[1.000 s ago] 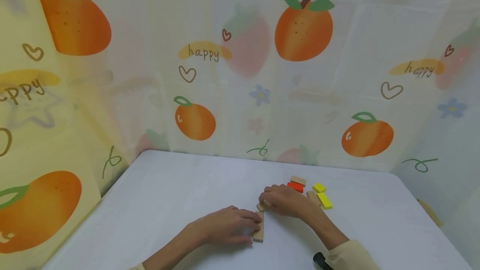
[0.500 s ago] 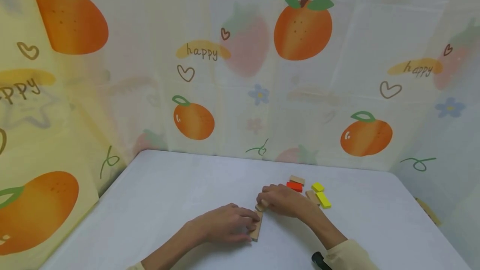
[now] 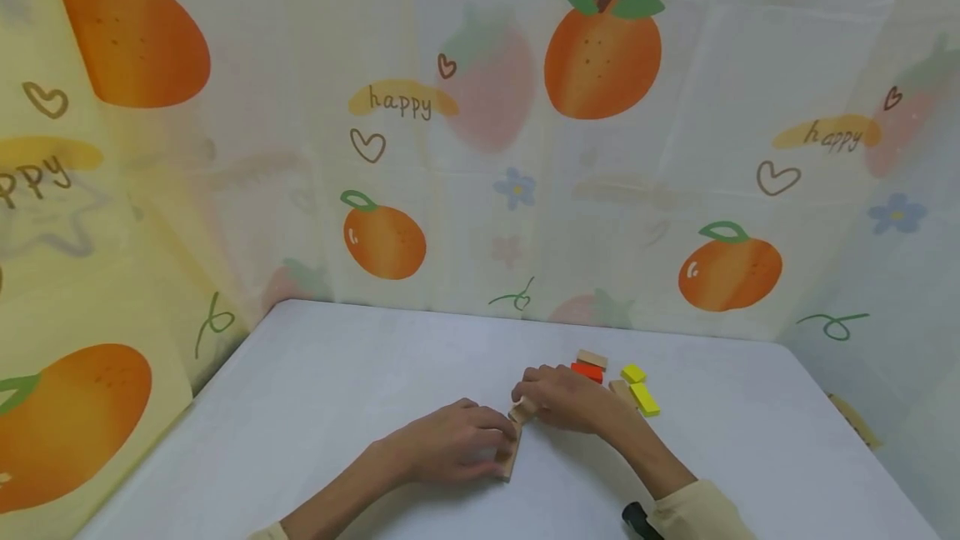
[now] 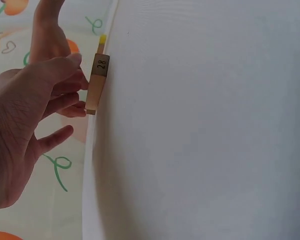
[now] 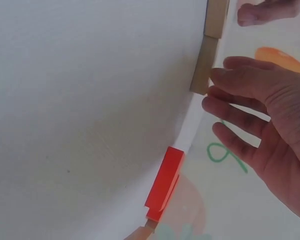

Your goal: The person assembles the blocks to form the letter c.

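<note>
In the head view, a long plain wooden block [image 3: 510, 461] lies on the table under my left hand [image 3: 461, 442], whose fingers curl over its side with the thumb at the near end. Its end bears a printed 28, and the left wrist view shows this numbered end face [image 4: 100, 65] close to my thumb. At its far end, my right hand [image 3: 566, 397] pinches a second wooden block [image 3: 521, 411]. In the right wrist view the two blocks stand end to end, the right-hand block [image 5: 204, 67] just at the thumb and fingertips.
Right of my right hand lie a red block [image 3: 587, 372], a wooden block [image 3: 592, 358] behind it, two yellow blocks [image 3: 644, 399], and another wooden block [image 3: 622, 392]. A fruit-printed curtain [image 3: 465, 190] rises behind the white table [image 3: 360, 357].
The near end of the left-hand block has swung slightly left, so the block slants more. The right-hand block has turned a little at its far end. Both hands stay nearly in place.
</note>
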{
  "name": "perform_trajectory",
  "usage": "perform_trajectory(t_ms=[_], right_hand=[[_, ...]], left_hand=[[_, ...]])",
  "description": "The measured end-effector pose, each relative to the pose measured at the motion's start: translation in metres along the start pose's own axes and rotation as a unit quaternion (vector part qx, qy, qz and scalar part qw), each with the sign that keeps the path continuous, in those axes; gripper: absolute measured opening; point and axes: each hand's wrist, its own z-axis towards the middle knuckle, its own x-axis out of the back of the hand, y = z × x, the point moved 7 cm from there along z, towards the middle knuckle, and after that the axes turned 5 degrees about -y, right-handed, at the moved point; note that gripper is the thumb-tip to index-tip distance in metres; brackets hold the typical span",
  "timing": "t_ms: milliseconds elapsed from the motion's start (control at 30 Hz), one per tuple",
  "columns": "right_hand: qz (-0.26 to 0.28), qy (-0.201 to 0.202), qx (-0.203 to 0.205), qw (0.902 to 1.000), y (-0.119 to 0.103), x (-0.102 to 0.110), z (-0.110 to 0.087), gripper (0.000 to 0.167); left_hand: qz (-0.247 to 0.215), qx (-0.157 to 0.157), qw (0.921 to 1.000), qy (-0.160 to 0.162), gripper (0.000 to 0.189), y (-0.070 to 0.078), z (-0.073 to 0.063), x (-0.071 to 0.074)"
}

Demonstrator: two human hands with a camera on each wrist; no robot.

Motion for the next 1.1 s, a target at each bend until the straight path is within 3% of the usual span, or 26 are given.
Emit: perform_trajectory(t_ms=[100, 400, 767, 1100], right_hand=[[0.000, -0.005, 0.000, 1.0000, 0.000, 0.000, 0.002, 0.027], [-0.004, -0.010, 0.003, 0.9999, -0.002, -0.003, 0.002, 0.023], [-0.005, -0.017, 0.001, 0.9998, -0.001, -0.002, 0.002, 0.025], [0.014, -0.009, -0.011, 0.9998, 0.002, 0.006, -0.007, 0.032]], left_hand=[[0.002, -0.008, 0.9999, 0.010, 0.021, -0.001, 0.002, 0.000], [0.003, -0.010, 0.9999, -0.013, 0.016, -0.006, 0.006, -0.006], [-0.041, 0.025, 0.9982, -0.036, 0.017, -0.016, 0.008, -0.009], [-0.027, 0.004, 0.9982, -0.053, 0.017, -0.018, 0.013, -0.008]])
